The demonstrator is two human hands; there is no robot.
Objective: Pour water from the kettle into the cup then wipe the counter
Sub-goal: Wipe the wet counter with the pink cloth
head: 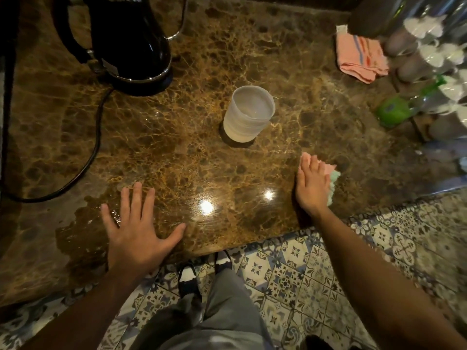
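Note:
A translucent plastic cup stands upright in the middle of the brown marble counter, with water in it. The black kettle sits on its base at the back left. My right hand lies flat on a pink and green cloth, pressing it onto the counter to the right of the cup, near the front edge. My left hand rests flat with fingers spread on the counter at the front left. A wet patch glistens beside and under that hand.
The kettle's black cord loops across the counter's left side. A folded pink towel lies at the back right. Plastic bottles and a green-capped one crowd the right edge. Patterned floor tiles lie below the counter's front edge.

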